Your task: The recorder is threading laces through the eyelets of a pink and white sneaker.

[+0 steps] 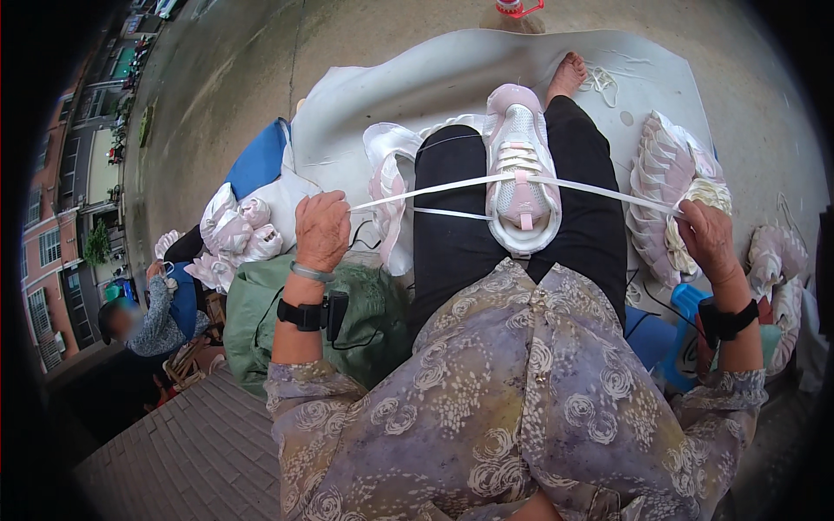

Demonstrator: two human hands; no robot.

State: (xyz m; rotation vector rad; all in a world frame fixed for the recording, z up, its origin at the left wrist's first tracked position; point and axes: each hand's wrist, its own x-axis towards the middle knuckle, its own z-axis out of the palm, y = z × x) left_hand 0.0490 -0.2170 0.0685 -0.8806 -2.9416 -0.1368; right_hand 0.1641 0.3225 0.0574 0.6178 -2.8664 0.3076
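A pink and white sneaker upper (519, 169) lies between my thighs, its toe pointing away from me. A flat white shoelace (599, 189) runs through its eyelets and stretches out taut to both sides. My left hand (322, 230) is closed on one end, out past my left thigh. The other end is pinched in my right hand (705, 236), about level with the left. Another white strand crosses my left thigh, below the taut lace. Beside that thigh rests a second pink and white shoe piece (391, 187).
Bundled pink and white shoe pieces (667, 187) lie right on a pale sheet (382, 95), with more (239, 230) at left. A green sack (304, 304) stands by my left arm, a blue stool (686, 326) at right. Another person (165, 313) sits far left.
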